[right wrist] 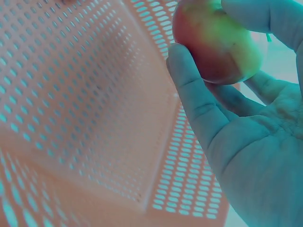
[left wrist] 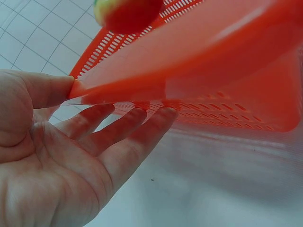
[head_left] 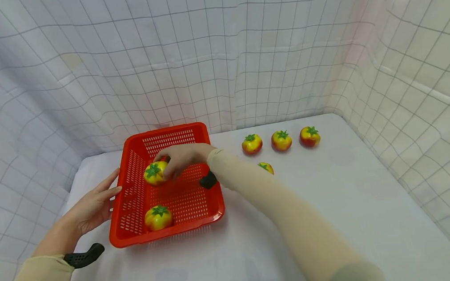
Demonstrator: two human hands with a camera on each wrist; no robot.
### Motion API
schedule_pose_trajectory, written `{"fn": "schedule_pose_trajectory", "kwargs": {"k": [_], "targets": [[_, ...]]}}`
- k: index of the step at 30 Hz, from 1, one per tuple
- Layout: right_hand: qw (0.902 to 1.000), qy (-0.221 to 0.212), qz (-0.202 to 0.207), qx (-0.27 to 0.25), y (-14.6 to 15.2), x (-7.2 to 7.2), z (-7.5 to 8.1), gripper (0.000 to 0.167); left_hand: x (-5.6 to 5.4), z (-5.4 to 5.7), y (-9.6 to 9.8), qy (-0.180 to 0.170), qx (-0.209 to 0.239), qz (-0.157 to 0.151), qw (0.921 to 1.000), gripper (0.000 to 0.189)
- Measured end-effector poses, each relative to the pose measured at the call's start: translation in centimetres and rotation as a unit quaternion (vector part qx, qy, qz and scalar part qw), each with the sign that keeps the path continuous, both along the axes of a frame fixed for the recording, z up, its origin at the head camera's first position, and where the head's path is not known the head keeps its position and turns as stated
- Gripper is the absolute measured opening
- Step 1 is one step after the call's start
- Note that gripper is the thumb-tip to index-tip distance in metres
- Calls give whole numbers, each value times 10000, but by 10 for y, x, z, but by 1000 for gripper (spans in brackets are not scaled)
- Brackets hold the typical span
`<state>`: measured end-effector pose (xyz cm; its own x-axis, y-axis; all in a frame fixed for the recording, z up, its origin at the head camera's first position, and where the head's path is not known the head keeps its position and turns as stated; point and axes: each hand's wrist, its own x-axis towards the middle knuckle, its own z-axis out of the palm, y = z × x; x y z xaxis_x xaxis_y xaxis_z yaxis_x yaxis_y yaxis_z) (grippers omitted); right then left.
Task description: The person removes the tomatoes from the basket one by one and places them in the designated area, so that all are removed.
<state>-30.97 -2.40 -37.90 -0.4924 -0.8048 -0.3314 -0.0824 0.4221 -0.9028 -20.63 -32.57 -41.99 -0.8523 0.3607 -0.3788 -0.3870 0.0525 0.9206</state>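
Note:
My right hand [head_left: 180,159] holds a yellow-red tomato [head_left: 154,173] with a green leafy top over the inside of a red plastic basket [head_left: 168,229]. In the right wrist view, fingers and thumb grip this tomato [right wrist: 213,42] from both sides, above the perforated basket [right wrist: 94,94]. A second tomato [head_left: 158,218] sits in the basket's near left corner. My left hand [head_left: 94,208] is at the basket's left side. In the left wrist view, its thumb lies at the rim of the basket [left wrist: 199,61] and its fingers reach under the rim along the outer wall.
Right of the basket on the white table [head_left: 335,202], three tomatoes stand in a row: left [head_left: 251,144], middle [head_left: 281,141], right [head_left: 310,137]. Nearer, another tomato [head_left: 266,168] is partly hidden by my right sleeve [head_left: 278,202]. White gridded curtains [head_left: 219,69] surround the table.

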Motion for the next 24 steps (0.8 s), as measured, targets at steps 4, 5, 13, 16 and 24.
{"fn": "schedule_pose_trajectory", "kwargs": {"k": [4,5,13,16,24], "targets": [[9998,68,-45,-166,17,-5,11,55,0,0,-1,37,44,-15,10000,72],[9997,89,-61,-197,22,-6,13,56,0,0,-1,37,61,-14,10000,72],[9988,245,-144,-395,64,-15,27,62,0,0,-1,101,41,-31,9999,73],[9982,280,-201,-495,82,-17,31,65,0,0,-1,107,48,-27,9999,73],[9965,530,-585,-261,135,-20,36,68,0,-1,-2,89,38,-55,9999,73]]}}
